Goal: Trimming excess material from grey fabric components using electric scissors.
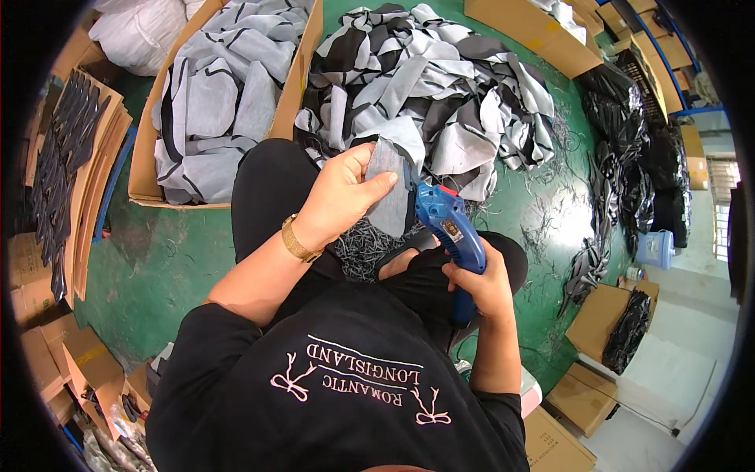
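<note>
Head view: left hand [342,197] pinched a grey fabric piece [389,189] between thumb and fingers, above the lap. Right hand [476,279] was wrapped around the handle of a blue trimming tool [444,224], its nose touching the piece. Behind lay a fabric heap [440,86] and a filled cardboard box [145,157].

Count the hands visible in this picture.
2. The left hand holds a grey fabric piece; the right hand holds a blue handheld tool. No others show.
</note>
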Demonstrator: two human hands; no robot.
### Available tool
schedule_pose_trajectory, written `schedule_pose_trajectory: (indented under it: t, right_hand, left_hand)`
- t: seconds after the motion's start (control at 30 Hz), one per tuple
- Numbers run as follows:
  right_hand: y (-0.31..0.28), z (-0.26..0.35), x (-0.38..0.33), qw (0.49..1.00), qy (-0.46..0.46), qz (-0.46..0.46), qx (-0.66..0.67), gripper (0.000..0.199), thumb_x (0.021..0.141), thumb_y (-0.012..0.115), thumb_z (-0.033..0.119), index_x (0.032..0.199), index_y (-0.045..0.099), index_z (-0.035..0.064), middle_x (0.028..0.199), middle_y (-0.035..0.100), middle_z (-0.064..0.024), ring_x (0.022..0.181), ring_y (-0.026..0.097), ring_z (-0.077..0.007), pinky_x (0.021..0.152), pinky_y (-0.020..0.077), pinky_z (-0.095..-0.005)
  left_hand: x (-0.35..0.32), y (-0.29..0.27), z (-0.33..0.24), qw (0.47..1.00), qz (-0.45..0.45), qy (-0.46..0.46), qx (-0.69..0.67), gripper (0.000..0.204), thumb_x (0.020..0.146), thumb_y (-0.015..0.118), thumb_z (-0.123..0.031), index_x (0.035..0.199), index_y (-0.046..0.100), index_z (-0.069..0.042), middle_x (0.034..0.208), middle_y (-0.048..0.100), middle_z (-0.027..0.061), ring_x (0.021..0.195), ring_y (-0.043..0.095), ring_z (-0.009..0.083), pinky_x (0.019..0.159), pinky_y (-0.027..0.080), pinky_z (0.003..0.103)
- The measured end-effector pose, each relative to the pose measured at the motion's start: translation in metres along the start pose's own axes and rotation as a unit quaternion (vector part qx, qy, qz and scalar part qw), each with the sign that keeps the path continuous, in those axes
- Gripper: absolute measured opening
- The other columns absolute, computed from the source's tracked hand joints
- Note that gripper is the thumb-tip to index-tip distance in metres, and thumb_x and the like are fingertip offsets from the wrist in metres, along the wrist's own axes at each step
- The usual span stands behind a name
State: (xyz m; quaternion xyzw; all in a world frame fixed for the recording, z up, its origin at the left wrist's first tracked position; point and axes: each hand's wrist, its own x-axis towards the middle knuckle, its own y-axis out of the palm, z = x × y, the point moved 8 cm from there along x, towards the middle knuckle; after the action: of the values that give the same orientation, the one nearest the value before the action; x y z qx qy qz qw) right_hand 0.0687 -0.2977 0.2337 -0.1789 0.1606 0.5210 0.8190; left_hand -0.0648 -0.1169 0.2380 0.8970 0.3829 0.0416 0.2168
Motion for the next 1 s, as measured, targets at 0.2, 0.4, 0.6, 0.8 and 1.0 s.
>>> schedule_pose_trajectory:
  t: [0.2, 0.4, 0.6, 0.8, 1.0]
  right_hand:
    - [-0.001, -0.005, -0.001, 0.999, 0.019, 0.028, 0.027, 0.034, 0.069, 0.072, 0.004, 0.100, 0.058, -0.0022, 0.074, 0.059, -0.0041, 0.056, 0.056, -0.0114, 0.052, 0.0459, -0.0256]
    - [-0.002, -0.009, -0.002, 0.998, 0.020, 0.054, 0.033, 0.036, 0.069, 0.072, 0.003, 0.103, 0.059, -0.0028, 0.077, 0.059, -0.0047, 0.057, 0.057, -0.0121, 0.053, 0.0463, -0.0265]
    - [-0.002, -0.009, 0.000, 0.996, 0.028, 0.074, 0.046, 0.037, 0.069, 0.072, 0.002, 0.103, 0.059, -0.0030, 0.078, 0.060, -0.0052, 0.058, 0.057, -0.0126, 0.053, 0.0468, -0.0267]
    - [0.006, -0.009, 0.009, 0.987, 0.035, 0.098, 0.124, 0.037, 0.065, 0.071, 0.003, 0.098, 0.057, -0.0049, 0.070, 0.058, -0.0074, 0.053, 0.056, -0.0169, 0.050, 0.0467, -0.0274]
    - [-0.003, -0.001, 0.030, 0.969, -0.018, 0.047, 0.240, 0.042, 0.066, 0.068, 0.013, 0.101, 0.052, -0.0026, 0.063, 0.049, -0.0062, 0.052, 0.047, -0.0154, 0.046, 0.0424, -0.0274]
  left_hand:
    - [-0.003, -0.003, 0.002, 0.990, 0.043, 0.003, 0.133, 0.017, 0.085, 0.059, -0.005, 0.101, 0.060, 0.001, 0.083, 0.061, -0.0024, 0.072, 0.050, 0.0016, 0.065, 0.045, 0.022]
    - [-0.006, 0.005, -0.008, 0.967, 0.109, 0.005, 0.231, 0.029, 0.083, 0.056, 0.001, 0.112, 0.057, 0.003, 0.096, 0.060, -0.0031, 0.086, 0.053, 0.0031, 0.076, 0.045, 0.021]
    - [-0.009, 0.010, -0.015, 0.953, 0.103, 0.044, 0.280, 0.038, 0.071, 0.060, -0.010, 0.107, 0.058, 0.003, 0.078, 0.059, 0.0050, 0.067, 0.051, 0.0065, 0.064, 0.046, 0.025]
    - [-0.009, 0.012, -0.014, 0.914, 0.144, -0.010, 0.378, 0.042, 0.070, 0.061, -0.011, 0.109, 0.057, 0.005, 0.082, 0.060, 0.0051, 0.062, 0.049, 0.0055, 0.057, 0.044, 0.023]
    - [0.000, -0.010, -0.008, 0.972, 0.098, 0.007, 0.216, 0.037, 0.073, 0.058, -0.004, 0.109, 0.059, 0.003, 0.087, 0.060, -0.0017, 0.073, 0.052, 0.0038, 0.066, 0.045, 0.021]
